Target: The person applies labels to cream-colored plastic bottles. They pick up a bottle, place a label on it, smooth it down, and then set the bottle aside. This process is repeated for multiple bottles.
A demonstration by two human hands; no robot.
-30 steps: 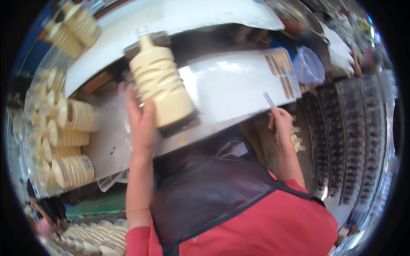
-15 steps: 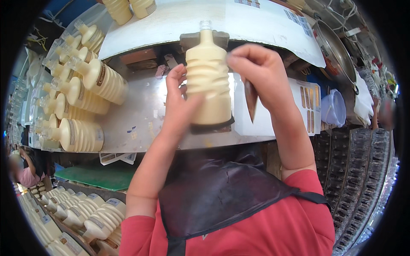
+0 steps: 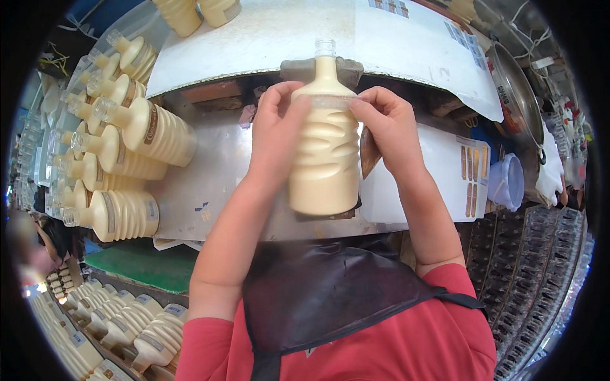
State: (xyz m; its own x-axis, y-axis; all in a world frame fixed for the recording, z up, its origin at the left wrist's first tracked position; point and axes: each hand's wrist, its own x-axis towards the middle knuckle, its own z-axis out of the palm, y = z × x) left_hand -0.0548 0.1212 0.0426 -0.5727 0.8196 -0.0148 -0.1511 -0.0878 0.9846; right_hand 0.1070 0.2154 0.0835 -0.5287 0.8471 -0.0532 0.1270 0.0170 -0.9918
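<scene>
A cream-coloured bottle (image 3: 324,171) with wavy ridged sides and a clear threaded neck lies in front of me, its neck pointing away. Across its shoulder runs a thin see-through label strip (image 3: 332,100). My left hand (image 3: 279,120), partly smeared by motion, is closed at the strip's left end, thumb against the bottle. At the other end, my right hand (image 3: 387,124) pinches the strip between thumb and fingertips. A brown, pointed, blade-like tool (image 3: 368,152) sticks out below my right palm; how it is held is hidden.
A grey block (image 3: 295,71) sits under the bottle's neck. Several cream bottles (image 3: 149,127) are stacked at left, more in rows (image 3: 159,336) lower left. At right lie a sheet of gold labels (image 3: 470,171), a pale bucket (image 3: 508,181) and a round metal pan (image 3: 518,95).
My left hand has risen from the bottle's side to its shoulder. My right hand has come in against the bottle, and the strip now shows across it. The whole view has shifted slightly.
</scene>
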